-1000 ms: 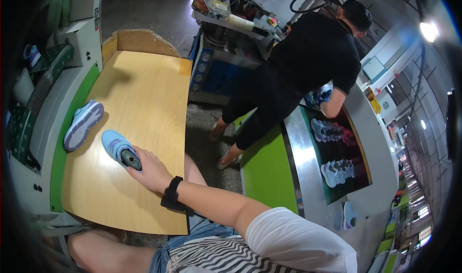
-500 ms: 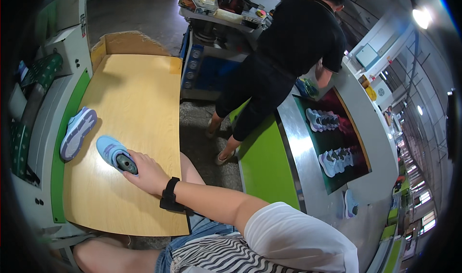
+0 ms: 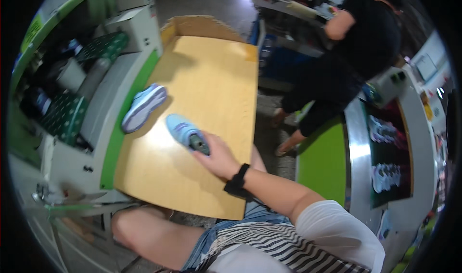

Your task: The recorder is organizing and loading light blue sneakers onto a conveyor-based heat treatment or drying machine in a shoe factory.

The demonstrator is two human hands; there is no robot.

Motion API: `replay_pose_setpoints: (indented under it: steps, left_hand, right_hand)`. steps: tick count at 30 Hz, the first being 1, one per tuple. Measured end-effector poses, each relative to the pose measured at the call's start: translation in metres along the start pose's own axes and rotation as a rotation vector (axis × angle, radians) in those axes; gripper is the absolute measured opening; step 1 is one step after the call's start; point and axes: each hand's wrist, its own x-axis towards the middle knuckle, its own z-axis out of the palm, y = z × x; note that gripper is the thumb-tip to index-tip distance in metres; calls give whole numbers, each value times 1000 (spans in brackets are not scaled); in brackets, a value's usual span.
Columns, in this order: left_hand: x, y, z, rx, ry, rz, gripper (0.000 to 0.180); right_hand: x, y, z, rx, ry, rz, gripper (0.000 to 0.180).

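My right hand (image 3: pixel 216 155) grips the heel end of a light blue shoe (image 3: pixel 181 127), its fingers wrapped round the collar. Inside the shoe's opening shows a dark green shoe last (image 3: pixel 198 144). The toe points away to the far left, over the wooden board. A second light blue shoe (image 3: pixel 145 107) with a pale lavender sole rests tilted against the green edge at the board's left, its sole turned towards the board. My left hand is outside the picture.
The wooden board (image 3: pixel 211 80) has a cardboard rim (image 3: pixel 207 24) behind it. On the left stands a machine with green dotted pads (image 3: pixel 65 114). A co-worker (image 3: pixel 365 37) in dark clothes stands at the right, beside a conveyor carrying several shoes (image 3: pixel 385 176).
My view has swung left, so the board and shoes appear further right. My right hand keeps its hold on the shoe. The co-worker's arm has moved away from the conveyor.
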Motion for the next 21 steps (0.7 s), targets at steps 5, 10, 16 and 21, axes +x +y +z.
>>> replay_pose_setpoints:
  steps: [5, 10, 16, 21]
  left_hand:
    - [-62, -26, -21, -235, -462, -122, 13]
    - [-164, -137, 4, 36, -1195, -442, 34]
    - [-272, -245, 5, 710, -1256, -563, 52]
    - [-272, -245, 8, 826, -1424, -507, 48]
  right_hand:
    - [0, -5, -4, 2, -8, -2, 62]
    - [-4, 2, -5, -29, -38, 42, 66]
    - [-2, -1, -3, -14, -102, 45, 66]
    - [-4, 7, -6, 0, -56, 63, 67]
